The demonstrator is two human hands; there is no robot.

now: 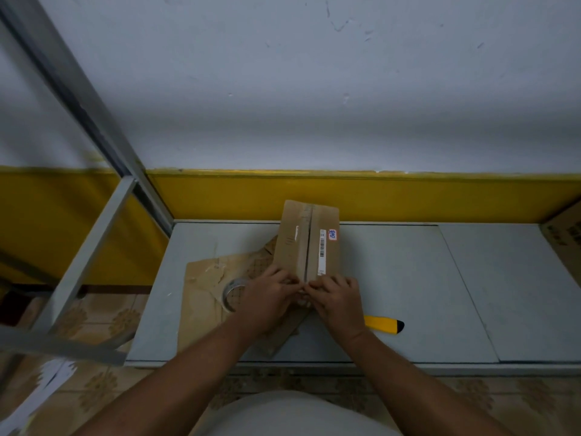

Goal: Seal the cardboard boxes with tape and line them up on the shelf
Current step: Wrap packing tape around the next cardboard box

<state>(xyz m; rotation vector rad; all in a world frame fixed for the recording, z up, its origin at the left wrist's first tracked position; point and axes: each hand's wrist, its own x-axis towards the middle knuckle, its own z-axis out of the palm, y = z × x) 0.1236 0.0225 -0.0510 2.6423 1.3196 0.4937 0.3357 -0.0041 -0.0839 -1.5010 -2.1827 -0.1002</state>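
A narrow cardboard box (306, 239) lies on the grey shelf board (393, 278), its two top flaps closed with a seam down the middle and a white barcode label on the right flap. My left hand (267, 300) and my right hand (338, 298) meet at the near end of the box, fingers curled and pinching at the seam edge. What they pinch is too small to tell. A roll of clear tape (231, 294) lies just left of my left hand on flattened cardboard (204, 294).
A yellow utility knife (385, 324) lies right of my right wrist. Another cardboard box (564, 231) stands at the far right edge. A grey metal shelf frame (94, 234) rises on the left. A yellow wall band runs behind the shelf.
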